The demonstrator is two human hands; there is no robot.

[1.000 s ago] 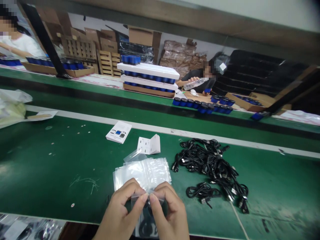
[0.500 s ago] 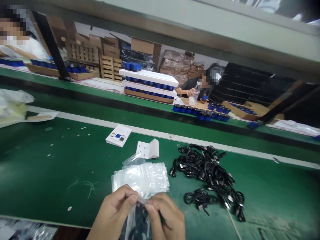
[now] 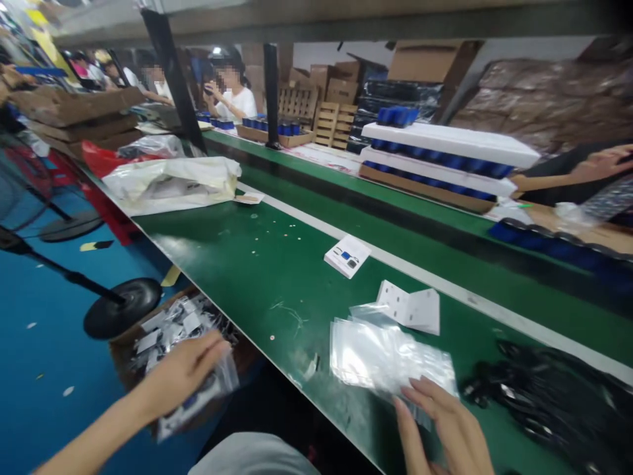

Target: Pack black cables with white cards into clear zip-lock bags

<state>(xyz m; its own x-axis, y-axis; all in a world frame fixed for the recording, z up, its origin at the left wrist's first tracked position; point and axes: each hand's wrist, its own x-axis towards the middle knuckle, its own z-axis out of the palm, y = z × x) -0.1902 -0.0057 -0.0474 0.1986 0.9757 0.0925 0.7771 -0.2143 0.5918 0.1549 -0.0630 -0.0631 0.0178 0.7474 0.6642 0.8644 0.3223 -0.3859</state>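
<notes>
Head view: my left hand [image 3: 180, 373] grips a filled plastic bag [image 3: 223, 384] above a box [image 3: 129, 353].
My right hand [image 3: 438, 422] lies open, fingertips [image 3: 408, 388] touching the clear bags [image 3: 380, 356] on the bench [image 3: 277, 297].

"Who's that at the far bench?"

"A worker in a white T-shirt [image 3: 237, 104], near wooden pallets [image 3: 326, 125] and piled cardboard boxes [image 3: 321, 76]."

"And closer?"

"Blue-capped containers [image 3: 398, 117] stacked with white trays [image 3: 448, 145] — and on the blue floor [image 3: 39, 356], a round black fan base [image 3: 122, 307]."
</notes>
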